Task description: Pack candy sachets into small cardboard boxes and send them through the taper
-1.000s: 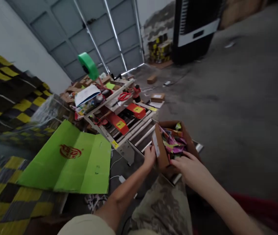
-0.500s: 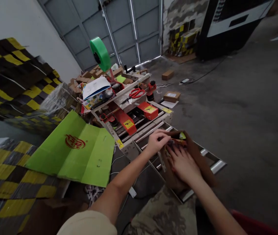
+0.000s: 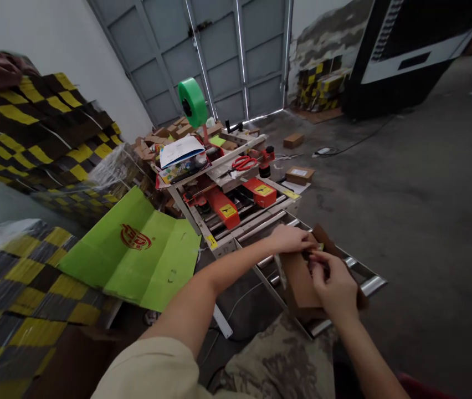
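A small brown cardboard box (image 3: 298,280) rests on the metal rollers (image 3: 364,277) of a carton-sealing machine, just in front of my lap. My left hand (image 3: 292,239) lies over the box's far top edge, fingers curled onto a flap. My right hand (image 3: 333,280) sits on the near top, fingers bent and pinching a flap down. The top is almost folded over; only a sliver of coloured packets shows in the gap between my hands.
The sealing machine (image 3: 236,202) carries red guards, red scissors (image 3: 243,162) and a green tape roll (image 3: 192,101). A green flattened carton (image 3: 136,255) lies left, among black-and-yellow carton stacks (image 3: 45,127). Small boxes (image 3: 299,174) and a cable lie on the concrete floor.
The box was open, showing coloured packets; both hands moved onto its top and folded the flaps over. The view has tilted so more of the doors shows.
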`<move>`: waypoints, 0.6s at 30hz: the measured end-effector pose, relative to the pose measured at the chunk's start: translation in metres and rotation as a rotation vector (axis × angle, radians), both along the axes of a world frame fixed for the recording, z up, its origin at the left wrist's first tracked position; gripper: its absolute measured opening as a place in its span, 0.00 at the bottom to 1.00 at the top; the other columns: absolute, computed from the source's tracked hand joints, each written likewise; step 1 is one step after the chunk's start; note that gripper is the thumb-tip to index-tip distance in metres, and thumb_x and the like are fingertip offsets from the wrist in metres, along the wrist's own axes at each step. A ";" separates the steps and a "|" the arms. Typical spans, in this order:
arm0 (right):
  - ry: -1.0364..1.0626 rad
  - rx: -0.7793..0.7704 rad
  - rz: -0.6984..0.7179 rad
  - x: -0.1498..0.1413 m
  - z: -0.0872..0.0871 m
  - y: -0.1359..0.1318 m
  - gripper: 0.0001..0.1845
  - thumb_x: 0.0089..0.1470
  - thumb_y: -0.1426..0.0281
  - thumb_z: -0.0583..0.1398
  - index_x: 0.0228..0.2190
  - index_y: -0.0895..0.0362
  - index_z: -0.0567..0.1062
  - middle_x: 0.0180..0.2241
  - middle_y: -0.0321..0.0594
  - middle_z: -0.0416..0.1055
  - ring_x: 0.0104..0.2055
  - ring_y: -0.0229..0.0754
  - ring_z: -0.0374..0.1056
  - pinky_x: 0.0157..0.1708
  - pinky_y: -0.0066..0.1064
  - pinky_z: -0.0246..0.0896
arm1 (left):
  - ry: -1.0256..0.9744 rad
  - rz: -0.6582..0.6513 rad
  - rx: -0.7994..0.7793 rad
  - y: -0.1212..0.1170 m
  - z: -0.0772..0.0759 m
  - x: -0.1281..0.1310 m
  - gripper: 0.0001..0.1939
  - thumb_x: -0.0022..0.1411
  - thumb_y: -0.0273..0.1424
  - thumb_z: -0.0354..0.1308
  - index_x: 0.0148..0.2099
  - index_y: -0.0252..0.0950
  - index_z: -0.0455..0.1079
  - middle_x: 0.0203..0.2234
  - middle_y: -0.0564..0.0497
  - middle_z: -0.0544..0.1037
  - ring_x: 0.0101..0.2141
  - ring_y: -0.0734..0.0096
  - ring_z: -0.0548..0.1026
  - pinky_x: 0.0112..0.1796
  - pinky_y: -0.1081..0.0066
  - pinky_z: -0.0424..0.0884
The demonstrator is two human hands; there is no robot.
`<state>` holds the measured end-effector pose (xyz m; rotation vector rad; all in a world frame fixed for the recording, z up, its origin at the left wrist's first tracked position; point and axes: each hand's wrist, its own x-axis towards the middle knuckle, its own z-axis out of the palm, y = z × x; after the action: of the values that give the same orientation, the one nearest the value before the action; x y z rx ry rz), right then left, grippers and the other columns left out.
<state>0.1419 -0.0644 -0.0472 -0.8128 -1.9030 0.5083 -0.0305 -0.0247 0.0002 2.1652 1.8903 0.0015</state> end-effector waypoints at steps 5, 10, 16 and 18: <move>-0.180 0.161 -0.200 0.026 0.040 -0.029 0.17 0.62 0.67 0.52 0.48 0.63 0.72 0.45 0.55 0.72 0.50 0.55 0.68 0.52 0.47 0.64 | 0.178 0.157 0.277 -0.010 -0.024 0.028 0.24 0.71 0.46 0.46 0.50 0.32 0.71 0.47 0.41 0.76 0.52 0.57 0.72 0.54 0.56 0.64; -0.528 -0.095 -0.355 0.038 0.055 -0.040 0.28 0.63 0.65 0.53 0.58 0.69 0.67 0.50 0.62 0.71 0.51 0.64 0.69 0.52 0.56 0.62 | -0.005 0.059 0.228 -0.019 -0.020 0.024 0.25 0.66 0.51 0.53 0.51 0.34 0.68 0.51 0.43 0.73 0.55 0.58 0.68 0.59 0.56 0.59; -0.615 -0.445 -0.266 0.038 0.057 -0.035 0.31 0.66 0.60 0.49 0.64 0.64 0.61 0.55 0.56 0.70 0.48 0.60 0.72 0.38 0.43 0.68 | -0.111 0.041 0.114 -0.012 -0.016 0.022 0.30 0.58 0.56 0.59 0.52 0.38 0.68 0.51 0.46 0.74 0.53 0.56 0.71 0.54 0.58 0.64; -0.625 -0.470 -0.276 0.038 0.058 -0.035 0.31 0.66 0.58 0.49 0.64 0.61 0.61 0.54 0.54 0.70 0.47 0.59 0.73 0.36 0.42 0.67 | -0.130 -0.005 0.172 -0.013 -0.021 0.021 0.23 0.64 0.51 0.55 0.49 0.39 0.71 0.55 0.46 0.73 0.56 0.59 0.69 0.56 0.60 0.63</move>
<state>0.1795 -0.0995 0.0112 -1.6709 -2.2024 0.5808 -0.0096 -0.0379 -0.0205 2.2192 1.8723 0.3072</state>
